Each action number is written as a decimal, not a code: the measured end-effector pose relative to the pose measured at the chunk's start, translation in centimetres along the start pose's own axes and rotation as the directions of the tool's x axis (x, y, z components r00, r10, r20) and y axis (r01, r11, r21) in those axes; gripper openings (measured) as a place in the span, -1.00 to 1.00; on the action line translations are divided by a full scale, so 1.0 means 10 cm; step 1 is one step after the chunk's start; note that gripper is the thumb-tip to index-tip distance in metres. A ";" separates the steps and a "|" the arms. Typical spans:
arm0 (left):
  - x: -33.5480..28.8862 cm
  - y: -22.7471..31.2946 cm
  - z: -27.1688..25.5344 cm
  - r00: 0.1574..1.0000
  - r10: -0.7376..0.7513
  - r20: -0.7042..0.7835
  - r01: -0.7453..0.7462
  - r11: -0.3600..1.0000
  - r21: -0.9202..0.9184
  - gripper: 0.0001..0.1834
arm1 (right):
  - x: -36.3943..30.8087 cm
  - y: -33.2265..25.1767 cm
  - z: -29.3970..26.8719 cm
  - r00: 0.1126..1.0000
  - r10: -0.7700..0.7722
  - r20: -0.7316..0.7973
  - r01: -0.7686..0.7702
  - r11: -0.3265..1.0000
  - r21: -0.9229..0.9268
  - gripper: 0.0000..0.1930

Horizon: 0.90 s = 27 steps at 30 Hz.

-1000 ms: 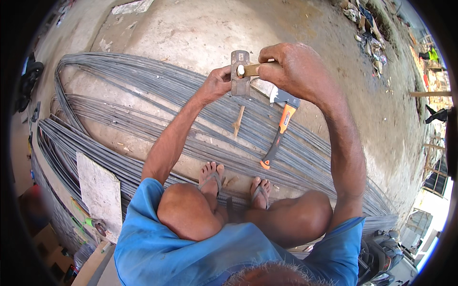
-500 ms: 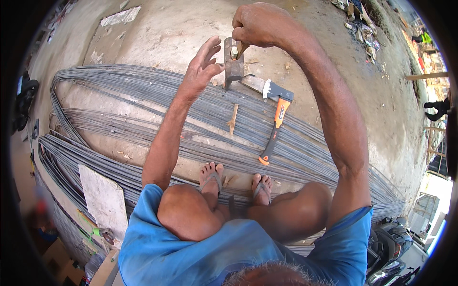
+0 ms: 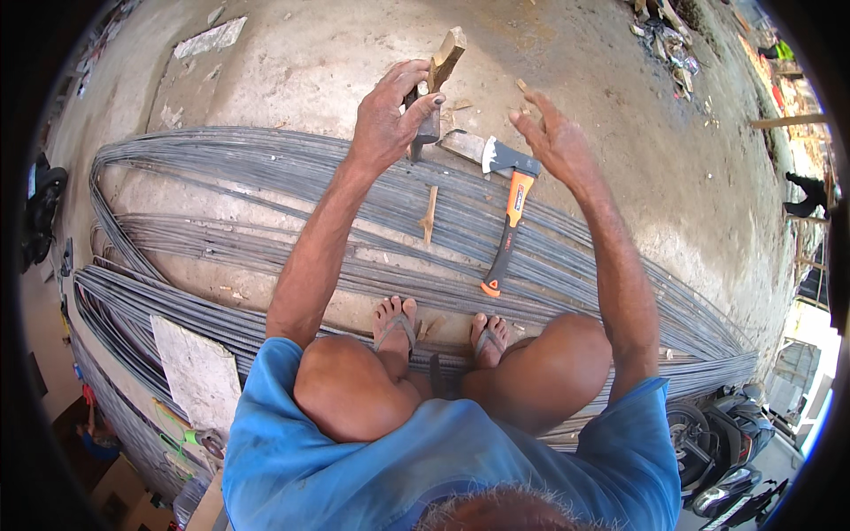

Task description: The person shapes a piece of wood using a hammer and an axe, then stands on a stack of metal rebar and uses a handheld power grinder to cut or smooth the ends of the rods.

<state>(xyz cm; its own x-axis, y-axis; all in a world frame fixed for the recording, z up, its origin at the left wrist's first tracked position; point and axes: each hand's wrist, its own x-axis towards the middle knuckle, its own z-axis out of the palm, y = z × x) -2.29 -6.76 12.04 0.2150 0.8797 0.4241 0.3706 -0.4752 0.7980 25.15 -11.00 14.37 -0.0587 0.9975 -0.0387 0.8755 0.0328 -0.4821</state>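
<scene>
My left hand [image 3: 390,115] is closed around a hammer, thumb and fingers at its wood. The rough wooden handle [image 3: 447,57] points up and away, and the dark metal hammer head [image 3: 427,131] shows partly behind the thumb. Off to the right, my right hand [image 3: 560,146] is raised with its fingers apart, holding nothing that I can see. Between the hands and closer to me, a hatchet [image 3: 513,208] with an orange and black handle lies across the steel bars. A flat, worn blade-like piece [image 3: 462,144] lies beside the hatchet's head.
Long bundles of thin steel bars [image 3: 230,142] curve across the ground around my feet. A small wood strip [image 3: 429,215] lies on them. At left leans a pale board [image 3: 195,367]; a motorcycle [image 3: 717,442] stands at lower right. Rubbish [image 3: 673,53] lies at far right.
My right hand has let go of the hammer and moved right and nearer. My left hand, open beside the hammer before, has closed on it, and the hammer's wood now points upward.
</scene>
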 end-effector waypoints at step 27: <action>-0.08 0.20 -0.14 0.995 -0.098 -0.025 0.101 0.952 0.290 -0.60 | -1.05 -1.08 -1.49 0.960 -0.001 -0.281 0.192 0.733 0.653 -0.66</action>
<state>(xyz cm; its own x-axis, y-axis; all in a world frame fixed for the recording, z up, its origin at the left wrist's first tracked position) -2.98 -8.42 13.88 0.1554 0.9220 0.3547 0.6362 -0.3681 0.6781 23.46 -20.87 33.01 0.0771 0.9748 0.2093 0.3168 0.1751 -0.9322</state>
